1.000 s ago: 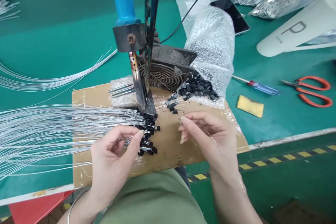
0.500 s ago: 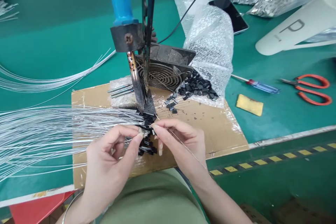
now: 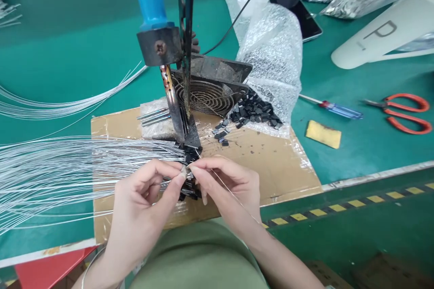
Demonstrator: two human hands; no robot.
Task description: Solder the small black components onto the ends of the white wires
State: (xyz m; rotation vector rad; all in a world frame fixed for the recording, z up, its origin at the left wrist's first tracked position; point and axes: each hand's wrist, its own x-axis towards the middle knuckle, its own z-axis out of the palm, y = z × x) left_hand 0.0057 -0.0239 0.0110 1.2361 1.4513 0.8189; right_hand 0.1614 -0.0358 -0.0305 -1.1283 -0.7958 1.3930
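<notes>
My left hand [image 3: 147, 201] pinches a small grey-white piece [image 3: 184, 170] between thumb and forefinger; its exact kind is too small to tell. Almost touching it, my right hand [image 3: 225, 189] has thumb and forefinger pressed together, and what they hold is hidden. A thin solder wire [image 3: 222, 182] slants from near the iron's tip across my right hand to the wrist. Behind and below the fingertips lie black connector ends [image 3: 193, 156] of many white wires [image 3: 68, 162]. Just above stands a blue-handled soldering iron [image 3: 151, 0], held tip-down in a clamp.
A dark fan [image 3: 203, 97] stands behind the iron. Loose black pieces [image 3: 257, 110] lie on bubble wrap [image 3: 274, 49]. To the right are a screwdriver [image 3: 339, 109], a yellow sponge [image 3: 323, 134], red-handled cutters [image 3: 407, 110] and a phone [image 3: 298, 16]. Cardboard [image 3: 271, 167] covers the work area.
My right hand has moved slightly left, bringing its fingertips against those of my left hand. The black piece seen between the fingers earlier is now mostly hidden. The view has shifted a little.
</notes>
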